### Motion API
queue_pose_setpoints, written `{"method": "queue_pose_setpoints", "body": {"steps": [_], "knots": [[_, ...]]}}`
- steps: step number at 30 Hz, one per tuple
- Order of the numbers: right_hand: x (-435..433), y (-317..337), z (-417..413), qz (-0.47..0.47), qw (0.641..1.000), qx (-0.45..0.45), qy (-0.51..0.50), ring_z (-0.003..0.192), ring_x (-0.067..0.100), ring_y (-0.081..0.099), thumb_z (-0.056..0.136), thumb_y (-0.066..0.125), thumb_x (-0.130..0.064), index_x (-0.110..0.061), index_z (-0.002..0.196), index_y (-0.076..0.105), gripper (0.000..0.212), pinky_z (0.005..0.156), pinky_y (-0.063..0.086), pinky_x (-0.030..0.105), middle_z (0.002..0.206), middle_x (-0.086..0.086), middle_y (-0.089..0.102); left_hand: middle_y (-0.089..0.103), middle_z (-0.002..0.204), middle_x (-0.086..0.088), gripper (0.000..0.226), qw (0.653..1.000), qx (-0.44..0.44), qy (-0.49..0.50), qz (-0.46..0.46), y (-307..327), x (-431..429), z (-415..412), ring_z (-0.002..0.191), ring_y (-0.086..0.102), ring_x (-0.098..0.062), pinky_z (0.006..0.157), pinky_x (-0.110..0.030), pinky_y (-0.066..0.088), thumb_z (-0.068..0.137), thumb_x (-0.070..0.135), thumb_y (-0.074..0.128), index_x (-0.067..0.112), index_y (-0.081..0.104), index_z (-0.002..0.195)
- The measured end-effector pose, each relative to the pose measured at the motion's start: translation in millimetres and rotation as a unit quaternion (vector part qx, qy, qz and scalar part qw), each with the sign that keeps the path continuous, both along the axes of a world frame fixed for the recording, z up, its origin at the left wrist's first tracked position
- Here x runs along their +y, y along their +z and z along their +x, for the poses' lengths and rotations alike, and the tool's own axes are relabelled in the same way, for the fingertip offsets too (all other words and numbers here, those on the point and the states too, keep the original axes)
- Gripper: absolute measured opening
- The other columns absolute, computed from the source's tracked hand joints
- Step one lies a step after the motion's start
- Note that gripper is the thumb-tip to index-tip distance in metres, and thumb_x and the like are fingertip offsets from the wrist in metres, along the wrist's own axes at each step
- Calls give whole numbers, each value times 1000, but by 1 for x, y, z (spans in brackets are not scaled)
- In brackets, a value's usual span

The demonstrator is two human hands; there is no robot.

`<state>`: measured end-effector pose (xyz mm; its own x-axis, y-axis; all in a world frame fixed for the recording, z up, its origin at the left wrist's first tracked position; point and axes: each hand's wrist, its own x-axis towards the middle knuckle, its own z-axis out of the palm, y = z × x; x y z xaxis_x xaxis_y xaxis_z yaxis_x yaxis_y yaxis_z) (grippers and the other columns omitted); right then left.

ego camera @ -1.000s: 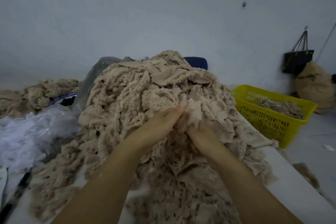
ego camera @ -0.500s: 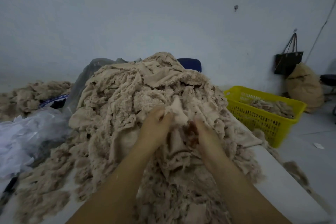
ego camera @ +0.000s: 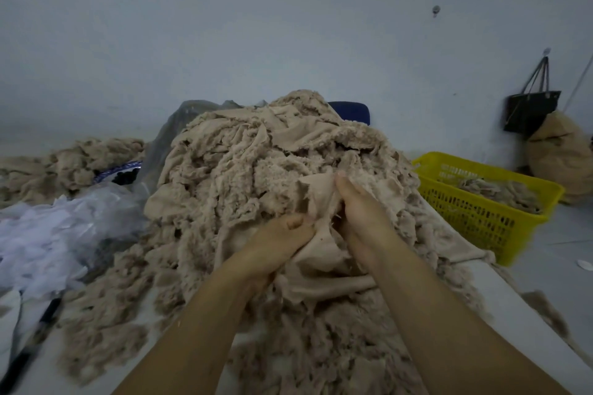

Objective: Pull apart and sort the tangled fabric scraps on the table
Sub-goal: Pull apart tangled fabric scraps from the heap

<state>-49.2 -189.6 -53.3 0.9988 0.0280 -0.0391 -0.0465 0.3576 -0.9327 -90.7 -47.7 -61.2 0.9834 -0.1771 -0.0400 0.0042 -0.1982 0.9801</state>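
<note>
Fingertips of the left hand (ego camera: 276, 244) and right hand (ego camera: 362, 215) lie buried among the scraps (ego camera: 256, 170); upper centre, a blue object (ego camera: 353, 111) sits mostly hidden behind them; lower left, a blurred dark tool (ego camera: 35, 340) runs off frame.

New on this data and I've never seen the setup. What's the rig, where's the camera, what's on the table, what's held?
There is no machine here. A person works with bare hands, and the one picture comes from a wide-angle camera worn on the head, looking forward and down. The two forearms coming in from the bottom are therefore the wearer's own.

The table carries a big pile of beige fabric scraps, all tangled together. A heap of whitish material lies to the left of the pile. Beyond the table's right edge, a yellow basket holds a few more scraps.

The left hand and the right hand both have a grip on one smooth beige scrap at the front of the pile. The left hand holds it lower down and the right nearer its upper edge. A dark bag hangs on the wall behind.
</note>
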Motion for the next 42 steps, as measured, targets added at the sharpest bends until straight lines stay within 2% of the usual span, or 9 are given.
{"method": "queue_pose_setpoints", "body": {"steps": [3,9,12,16,22,26,30,37,42], "knots": [[-9,6,6,62,997,5,-41,115,21,65,98,51,-51,-16,127,64,47,106,47,46,119,4,72,50,62,2,29,975,-38,48,212,-11,11,10,46,43,2,44,-15,32,99,12,49,14,52,70],[-15,14,9,123,991,38,-24,123,24,60,98,54,-49,-19,135,59,48,112,41,48,130,6,66,74,86,2,22,987,8,122,-103,-19,12,11,68,67,-7,60,-18,48,89,41,60,25,76,86],[-4,19,6,175,984,33,10,98,25,72,99,56,-38,-11,130,62,42,85,59,41,112,12,73,74,104,19,42,998,-49,-5,29,-18,-4,3,95,69,0,82,-23,54,79,69,63,38,70,107],[-14,26,14,182,982,-19,-41,105,28,70,102,47,-40,-15,138,53,44,84,60,46,121,13,69,76,83,1,30,996,-53,72,20,-23,0,6,78,71,-17,74,-33,54,97,46,57,21,74,92],[-25,3,22,124,971,30,-203,105,30,64,107,38,-35,-22,137,48,35,73,61,44,127,11,59,73,74,11,44,985,-54,163,-12,-26,21,5,63,64,8,52,-7,45,102,49,43,37,74,74],[-16,-7,21,135,965,57,-216,101,28,63,107,37,-31,-23,138,47,33,74,56,40,114,7,62,75,99,-1,44,961,28,235,-147,-25,26,13,94,70,-19,88,-38,57,98,58,46,25,76,101],[-24,-5,21,173,964,75,-188,83,21,68,107,36,-37,-10,123,60,40,75,59,35,102,11,67,71,68,-6,58,959,-17,208,-193,-26,36,18,61,62,-17,56,-26,47,106,45,33,11,74,81],[4,3,11,85,990,47,-106,102,23,68,102,49,-39,-16,119,63,32,84,58,39,118,7,68,69,97,19,60,986,-144,73,38,-10,2,5,86,64,4,72,-17,47,70,88,40,40,61,100],[5,13,7,102,989,37,-104,99,28,71,98,55,-42,-19,114,68,30,92,56,49,110,8,74,49,68,14,29,955,-230,109,150,-20,-12,6,59,47,4,53,-12,36,87,50,66,27,49,80]]}}
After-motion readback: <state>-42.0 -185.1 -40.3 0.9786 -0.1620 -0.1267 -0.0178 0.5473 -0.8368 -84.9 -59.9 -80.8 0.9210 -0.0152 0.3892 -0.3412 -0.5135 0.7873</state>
